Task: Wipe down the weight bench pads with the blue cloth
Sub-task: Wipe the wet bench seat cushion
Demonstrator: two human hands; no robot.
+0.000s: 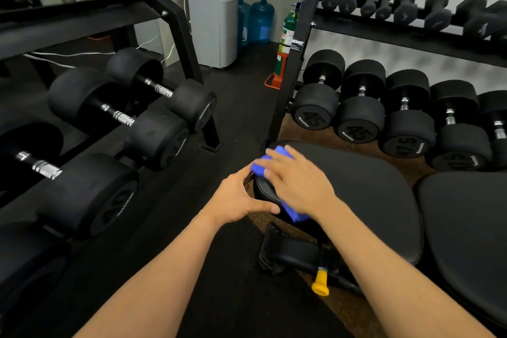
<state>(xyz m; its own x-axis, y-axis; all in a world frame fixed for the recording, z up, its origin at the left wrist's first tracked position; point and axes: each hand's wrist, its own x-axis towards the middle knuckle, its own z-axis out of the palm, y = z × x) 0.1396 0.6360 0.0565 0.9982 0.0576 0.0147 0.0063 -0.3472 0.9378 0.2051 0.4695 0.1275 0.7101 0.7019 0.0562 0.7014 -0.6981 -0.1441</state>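
Right hand (297, 182) is flat on the blue cloth (274, 162), fingers spread and pressing it down on the near-left end of the black bench pad (365, 186); it is blurred, and blue shows past the fingertips and again under the heel of the palm, where the cloth hangs over the pad's edge. Left hand (238, 197) is at that same end, thumb along the lower edge and fingers curled round the side of the pad, gripping it. A second pad (466, 228) lies just beside the first on the right. Under the pad sits the bench frame with a yellow knob (320, 284). Big black dumbbells (359, 101) line the rack behind the bench, with another rack of dumbbells (123, 118) off to the left.
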